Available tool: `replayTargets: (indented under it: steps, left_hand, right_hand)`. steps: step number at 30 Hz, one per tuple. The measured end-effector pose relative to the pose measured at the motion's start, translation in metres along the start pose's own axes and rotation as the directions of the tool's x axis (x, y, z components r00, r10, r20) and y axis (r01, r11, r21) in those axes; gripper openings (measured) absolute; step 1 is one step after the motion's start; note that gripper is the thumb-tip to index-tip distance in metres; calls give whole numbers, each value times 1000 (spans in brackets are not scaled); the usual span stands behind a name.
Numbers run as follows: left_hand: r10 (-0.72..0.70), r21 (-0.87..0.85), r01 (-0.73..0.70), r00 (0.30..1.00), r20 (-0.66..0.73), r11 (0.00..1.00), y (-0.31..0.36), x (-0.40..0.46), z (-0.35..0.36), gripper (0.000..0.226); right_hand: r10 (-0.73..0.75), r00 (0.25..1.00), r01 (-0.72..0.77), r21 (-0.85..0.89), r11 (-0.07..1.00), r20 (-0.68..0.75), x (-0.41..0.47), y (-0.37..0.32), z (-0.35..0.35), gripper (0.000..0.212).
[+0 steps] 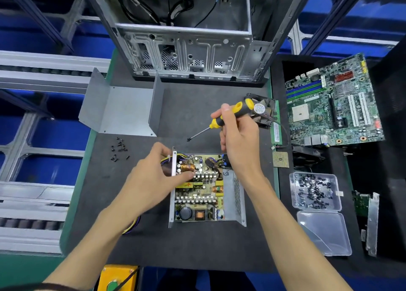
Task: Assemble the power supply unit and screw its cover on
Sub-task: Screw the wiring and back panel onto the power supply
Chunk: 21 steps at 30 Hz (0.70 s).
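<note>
The open power supply unit [239,199] lies on the dark mat, its circuit board [198,194] with coils and capacitors exposed. My left hand [153,172] rests on its upper left corner, fingertips on the board beside a copper coil, thumb by the wire bundle. My right hand [237,134] grips a yellow-and-black screwdriver [232,114] above the unit's far edge, its tip pointing left with a small dark screw on it. The bent grey metal cover [123,110] lies apart at the upper left. Several loose black screws [119,149] lie just below it.
An empty computer case [189,55] stands at the back. A fan [264,111], memory stick [276,128] and processor chip [280,159] lie to the right, beside a motherboard [331,101]. An open plastic box of screws [315,190] sits at the right. A yellow button box [116,277] is near me.
</note>
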State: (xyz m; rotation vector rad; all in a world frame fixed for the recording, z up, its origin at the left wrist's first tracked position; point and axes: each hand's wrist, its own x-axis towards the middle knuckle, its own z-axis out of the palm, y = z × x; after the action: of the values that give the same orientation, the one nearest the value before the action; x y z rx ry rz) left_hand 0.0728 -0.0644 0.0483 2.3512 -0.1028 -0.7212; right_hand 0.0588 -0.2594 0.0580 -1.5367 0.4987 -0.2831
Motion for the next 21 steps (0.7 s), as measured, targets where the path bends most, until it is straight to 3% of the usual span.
replayTargets:
  steps: [6, 15, 21]
  left_hand:
    - [54, -108, -56, 998, -24, 993, 1, 9, 2, 38]
    - [279, 12, -289, 931, 235, 957, 27, 27, -6, 36]
    - [242, 205, -259, 965, 105, 944, 38, 29, -2, 28]
  right_hand:
    - [-9, 1000, 8, 22, 1000, 16, 13, -2, -11, 36]
    - [-1, 999, 2, 36, 999, -41, 22, 4, -41, 36]
    - [9, 997, -5, 53, 999, -81, 11, 15, -51, 37]
